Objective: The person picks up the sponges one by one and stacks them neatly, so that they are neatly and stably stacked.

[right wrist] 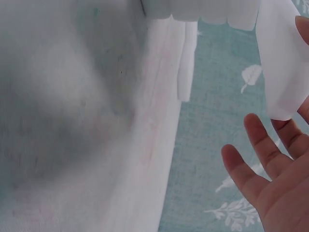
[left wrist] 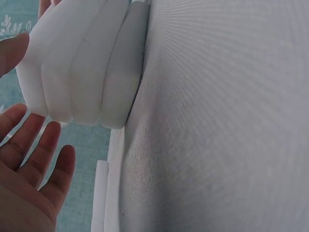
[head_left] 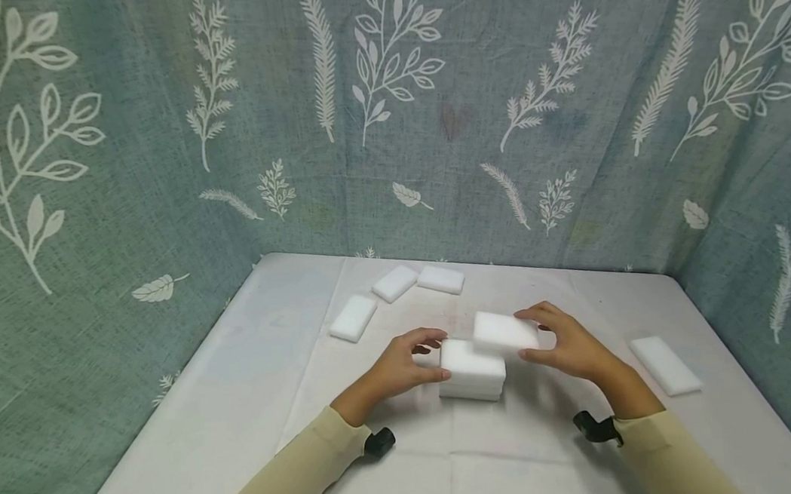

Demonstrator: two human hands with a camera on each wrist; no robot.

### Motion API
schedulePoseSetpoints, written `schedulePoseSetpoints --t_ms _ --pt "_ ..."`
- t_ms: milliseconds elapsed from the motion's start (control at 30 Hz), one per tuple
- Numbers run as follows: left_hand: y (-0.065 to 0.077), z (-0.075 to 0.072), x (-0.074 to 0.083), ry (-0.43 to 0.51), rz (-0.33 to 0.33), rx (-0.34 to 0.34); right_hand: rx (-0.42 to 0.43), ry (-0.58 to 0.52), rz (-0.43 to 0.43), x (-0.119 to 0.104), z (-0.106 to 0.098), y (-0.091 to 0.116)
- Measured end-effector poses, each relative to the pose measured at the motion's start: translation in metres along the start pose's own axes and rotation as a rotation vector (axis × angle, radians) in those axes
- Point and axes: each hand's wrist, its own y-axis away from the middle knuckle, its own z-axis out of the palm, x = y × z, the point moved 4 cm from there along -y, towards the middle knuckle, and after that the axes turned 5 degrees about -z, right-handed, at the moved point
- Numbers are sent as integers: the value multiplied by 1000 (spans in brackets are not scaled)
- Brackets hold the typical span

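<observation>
Leaf-print drapes [head_left: 338, 205] walled the white-clothed table [head_left: 243, 422] at back and both sides! Three loose blocks [head_left: 394, 283] lay beyond the white stack [head_left: 470, 378], a lone block [head_left: 665, 365] well off right. And the right hand [head_left: 564, 342], half-curled, pinched a raised block [head_left: 505, 331], masking the stack's far-right corner; the left hand [head_left: 397, 366], fingers bent, lightly gripped its left side.

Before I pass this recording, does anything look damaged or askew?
Faint pinkish marks on the white tablecloth look odd, possibly stains. The block offset from the stack is held in the right hand.
</observation>
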Motion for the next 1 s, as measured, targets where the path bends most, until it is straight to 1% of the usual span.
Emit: schedulePoseSetpoints --t_ms 333,700,1000 --pt "-2 0 0 17 5 1 -17 -31 -49 -9 6 -2" --pt "-3 1 0 -7 1 9 -18 -21 -76 -15 12 -4" --pt "-1 0 -2 2 -6 6 -35 10 -91 -21 21 -4"
